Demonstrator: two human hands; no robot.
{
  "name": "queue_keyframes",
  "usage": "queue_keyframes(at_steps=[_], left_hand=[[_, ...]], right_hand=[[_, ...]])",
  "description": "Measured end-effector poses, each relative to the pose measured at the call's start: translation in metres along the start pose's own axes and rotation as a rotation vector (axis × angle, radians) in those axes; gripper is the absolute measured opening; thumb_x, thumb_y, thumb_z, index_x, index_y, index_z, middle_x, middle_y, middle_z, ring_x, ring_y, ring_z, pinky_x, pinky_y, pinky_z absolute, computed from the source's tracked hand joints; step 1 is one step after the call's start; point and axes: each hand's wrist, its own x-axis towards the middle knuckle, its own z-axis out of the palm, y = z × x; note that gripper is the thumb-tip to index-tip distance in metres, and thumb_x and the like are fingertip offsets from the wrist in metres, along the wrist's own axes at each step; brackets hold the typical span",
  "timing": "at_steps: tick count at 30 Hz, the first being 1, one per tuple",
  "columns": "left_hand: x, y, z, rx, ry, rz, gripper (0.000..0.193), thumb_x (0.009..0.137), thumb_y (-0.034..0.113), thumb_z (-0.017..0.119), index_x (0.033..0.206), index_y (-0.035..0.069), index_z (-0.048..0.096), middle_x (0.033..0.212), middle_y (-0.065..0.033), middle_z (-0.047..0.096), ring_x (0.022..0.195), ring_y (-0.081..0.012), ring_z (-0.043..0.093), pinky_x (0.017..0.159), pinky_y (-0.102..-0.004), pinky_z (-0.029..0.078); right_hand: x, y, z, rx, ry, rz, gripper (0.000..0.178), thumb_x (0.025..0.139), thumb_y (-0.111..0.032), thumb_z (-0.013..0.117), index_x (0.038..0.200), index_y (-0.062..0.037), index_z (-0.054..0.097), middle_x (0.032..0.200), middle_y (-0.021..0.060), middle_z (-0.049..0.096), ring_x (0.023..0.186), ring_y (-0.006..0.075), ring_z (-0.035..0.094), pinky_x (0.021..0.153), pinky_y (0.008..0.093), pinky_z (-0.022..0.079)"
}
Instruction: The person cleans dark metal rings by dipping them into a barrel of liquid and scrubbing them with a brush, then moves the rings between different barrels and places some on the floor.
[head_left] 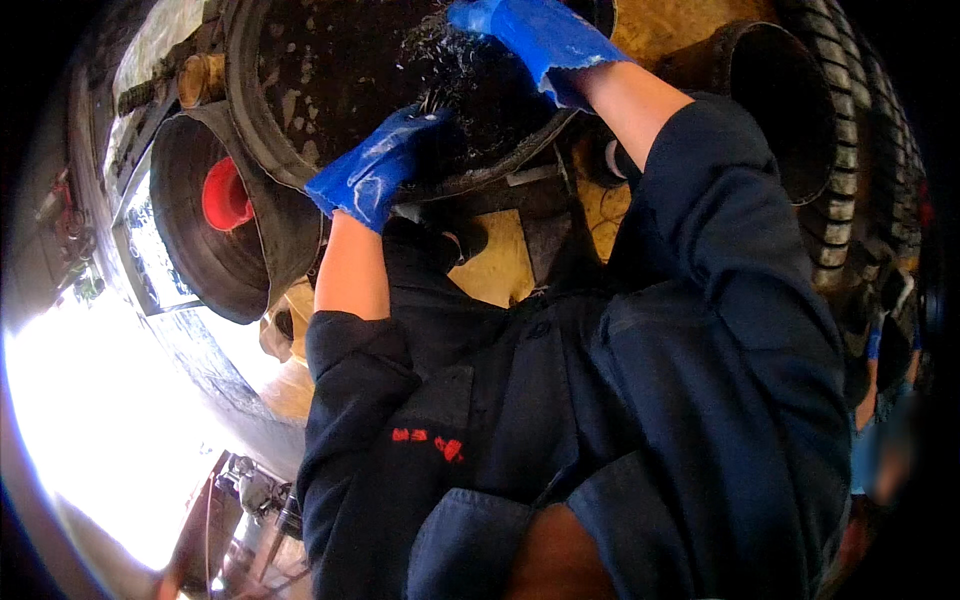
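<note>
Both my hands wear long blue rubber gloves and reach over a large round dark tub (262,110) with a thick rim. My left hand (385,160) is at the tub's near side, its fingers closed. Thin dark strands with bright glints (432,103) stick out by its fingertips; what it grips is unclear. Farther off and to the right, my right hand (520,40) reaches in at the picture's top edge with curled fingers. A dark, bristly, glinting mass (440,50) lies between the hands, and what the right fingers hold is hidden.
Left of the tub stands a dark rubbery bucket (180,240) with a red cup-like thing (228,194) inside. A dark round container (785,110) and a treaded tyre (840,150) are at the right. Another person (885,420) shows at the far right edge.
</note>
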Motion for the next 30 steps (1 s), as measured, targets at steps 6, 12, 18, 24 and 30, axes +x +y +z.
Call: queue_keyframes(at_steps=[6, 12, 18, 24, 30], left_hand=[[-0.011, 0.005, -0.008, 0.023, 0.083, 0.185, 0.042, 0.102, 0.021, 0.062, 0.139, 0.001, 0.06, 0.131, -0.0097, 0.068, 0.116, -0.0181, 0.061, 0.104, -0.0292, 0.045], [-0.006, 0.008, -0.011, 0.014, 0.062, 0.187, 0.042, 0.102, 0.02, 0.062, 0.139, 0.001, 0.06, 0.129, -0.0099, 0.068, 0.115, -0.0183, 0.062, 0.103, -0.0292, 0.046], [-0.003, -0.003, -0.017, -0.03, 0.081, 0.189, 0.041, 0.101, 0.019, 0.062, 0.138, 0.001, 0.061, 0.128, -0.01, 0.069, 0.114, -0.0185, 0.063, 0.102, -0.0291, 0.047], [0.003, 0.006, -0.011, -0.024, 0.049, 0.194, 0.04, 0.101, 0.019, 0.063, 0.137, 0.001, 0.061, 0.126, -0.0101, 0.07, 0.113, -0.0187, 0.064, 0.102, -0.0291, 0.048], [0.006, 0.012, -0.008, -0.042, 0.027, 0.193, 0.04, 0.101, 0.018, 0.063, 0.136, 0.001, 0.061, 0.124, -0.0102, 0.07, 0.112, -0.0188, 0.065, 0.101, -0.029, 0.048]], right_hand=[[0.0, -0.006, 0.054, 0.12, -0.293, -0.006, 0.034, 0.082, -0.039, 0.08, 0.095, -0.008, 0.076, 0.083, 0.0111, 0.072, 0.08, 0.0257, 0.068, 0.072, 0.0389, 0.051], [0.036, 0.032, 0.069, -0.304, -0.194, -0.018, 0.048, 0.076, -0.05, 0.081, 0.101, -0.01, 0.074, 0.089, 0.0147, 0.073, 0.083, 0.0327, 0.069, 0.074, 0.0441, 0.053], [0.005, 0.004, 0.044, -0.313, -0.16, -0.564, 0.047, 0.082, -0.051, 0.079, 0.103, -0.0093, 0.077, 0.095, 0.0162, 0.074, 0.085, 0.0349, 0.07, 0.077, 0.0449, 0.052], [0.023, 0.012, 0.064, -0.23, -0.269, -0.016, 0.041, 0.082, -0.049, 0.076, 0.093, -0.0092, 0.075, 0.082, 0.0112, 0.073, 0.074, 0.0259, 0.069, 0.072, 0.044, 0.055], [0.031, 0.069, 0.059, -0.423, -0.061, -0.053, 0.041, 0.087, -0.043, 0.072, 0.099, -0.0037, 0.074, 0.088, 0.0173, 0.073, 0.079, 0.0287, 0.069, 0.074, 0.0424, 0.053]])
